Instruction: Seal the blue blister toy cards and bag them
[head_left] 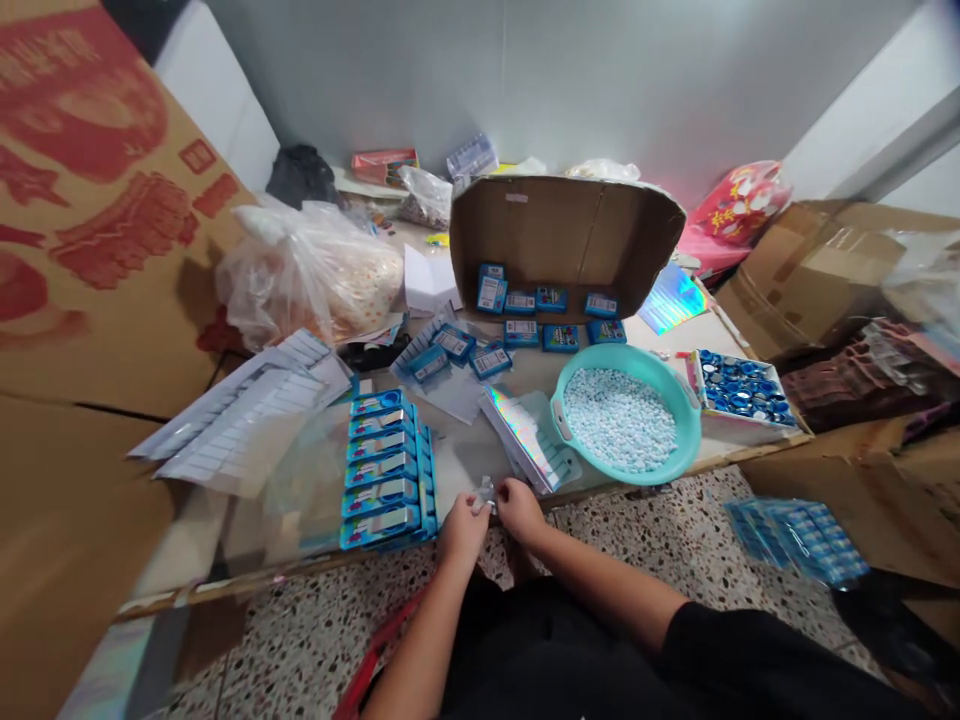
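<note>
My left hand (463, 527) and my right hand (517, 507) meet at the near edge of the low table (480, 455). Both pinch a small clear plastic piece (485, 494) between their fingertips. Just left of my hands lies a row of blue printed packets (384, 470). To the right sits a teal basin (679, 455) filled with small white pellets (619, 418). A stack of shiny holographic cards (525, 432) lies between my hands and the basin.
An open cardboard box (562, 235) lies on its side at the back with blue packets (551, 315) in and before it. A tray of blue caps (739, 388) is at right. White sheets (240, 420) and a plastic bag (315, 265) are at left. Cardboard cartons (90, 230) flank the table.
</note>
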